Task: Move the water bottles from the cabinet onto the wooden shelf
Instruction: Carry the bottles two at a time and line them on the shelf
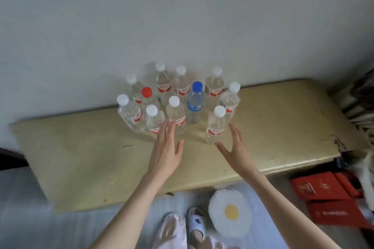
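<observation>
Several clear water bottles stand upright in a cluster on a worn yellowish wooden top (81, 157) against the white wall. Most have white caps; one has a red cap (146, 92) and one a blue cap (196, 103). My left hand (167, 147) reaches forward with fingers apart, its fingertips at a white-capped front bottle (176, 116). My right hand (236, 149) is spread open just right of another white-capped front bottle (216, 125), thumb near its base. Neither hand holds anything.
An egg-shaped cushion (229, 213) lies on the floor below the front edge, beside my slippered feet (196, 222). Red boxes (327, 198) are stacked low on the right. Striped fabric (360, 103) sits at the right end of the top.
</observation>
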A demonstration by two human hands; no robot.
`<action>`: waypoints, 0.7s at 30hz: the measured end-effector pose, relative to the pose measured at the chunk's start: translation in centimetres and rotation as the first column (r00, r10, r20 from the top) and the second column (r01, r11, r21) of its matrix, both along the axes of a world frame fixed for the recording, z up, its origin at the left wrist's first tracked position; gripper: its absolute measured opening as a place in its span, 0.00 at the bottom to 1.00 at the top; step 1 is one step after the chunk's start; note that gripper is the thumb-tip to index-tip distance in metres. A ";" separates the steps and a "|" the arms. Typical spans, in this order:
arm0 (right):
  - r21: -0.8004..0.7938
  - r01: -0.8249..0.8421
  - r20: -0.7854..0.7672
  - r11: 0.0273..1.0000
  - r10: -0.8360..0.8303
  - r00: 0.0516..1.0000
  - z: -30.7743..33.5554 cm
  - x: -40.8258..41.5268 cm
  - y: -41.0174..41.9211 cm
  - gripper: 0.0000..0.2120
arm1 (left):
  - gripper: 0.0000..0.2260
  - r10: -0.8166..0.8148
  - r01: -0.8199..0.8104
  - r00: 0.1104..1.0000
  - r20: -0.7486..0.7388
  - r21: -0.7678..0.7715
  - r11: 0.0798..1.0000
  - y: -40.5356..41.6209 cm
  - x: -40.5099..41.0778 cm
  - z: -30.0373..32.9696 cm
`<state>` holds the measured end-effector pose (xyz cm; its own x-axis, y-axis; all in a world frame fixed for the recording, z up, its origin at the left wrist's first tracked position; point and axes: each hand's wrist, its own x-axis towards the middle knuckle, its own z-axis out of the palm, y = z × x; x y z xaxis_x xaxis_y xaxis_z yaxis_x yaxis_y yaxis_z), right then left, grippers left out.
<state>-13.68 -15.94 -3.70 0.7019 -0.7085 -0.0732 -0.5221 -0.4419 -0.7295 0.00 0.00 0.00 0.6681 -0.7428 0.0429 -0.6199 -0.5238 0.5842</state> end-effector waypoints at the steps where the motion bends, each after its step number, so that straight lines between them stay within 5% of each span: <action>1: 0.013 0.019 0.017 1.000 -0.019 1.000 -0.6 0.7 -0.8 0.35 | 0.26 0.030 -0.030 0.999 0.017 -0.035 0.999 -0.9 0.9 -0.3; 11: 0.251 0.109 0.130 0.962 -0.145 0.981 -3.2 5.4 -4.6 0.43 | 0.28 0.151 -0.188 0.966 -0.211 -0.170 0.967 -8.1 7.1 -2.4; 18: 0.103 0.223 0.077 0.969 -0.231 0.970 -4.3 6.4 -4.0 0.38 | 0.19 0.057 -0.125 0.976 -0.210 -0.324 0.938 -9.3 8.0 -3.0; 21: 0.155 0.257 0.099 0.954 -0.274 0.957 -4.4 6.4 -3.1 0.38 | 0.15 0.002 -0.076 0.970 -0.243 -0.296 0.952 -9.5 7.6 -3.5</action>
<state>-7.30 -19.07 -8.11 0.4994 -0.8591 -0.1122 -0.5130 -0.1889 -0.8374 7.59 -9.52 -3.55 0.7144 -0.6929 0.0969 -0.4262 -0.3212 0.8457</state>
